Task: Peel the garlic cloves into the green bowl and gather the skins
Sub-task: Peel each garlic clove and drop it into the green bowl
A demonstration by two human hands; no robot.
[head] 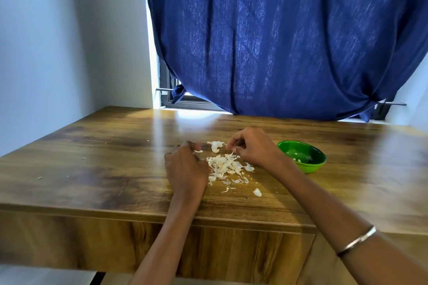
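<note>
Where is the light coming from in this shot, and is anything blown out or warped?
Head view: daylight enters beneath the blue curtain, overexposing the window gap and casting glare on the wooden table; wide-angle distortion bends the table edges; the right side looks smeared.

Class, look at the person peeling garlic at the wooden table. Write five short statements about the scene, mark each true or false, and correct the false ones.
1. The green bowl stands to the right of the right hand. True.
2. The pile of garlic skins lies inside the bowl. False: it lies on the table, between the two hands.
3. The curtain behind the table is red. False: it is blue.
4. A bangle is on the right forearm. True.
5. The left hand holds the bowl. False: it is over the table, left of the skins, apart from the bowl.
</note>
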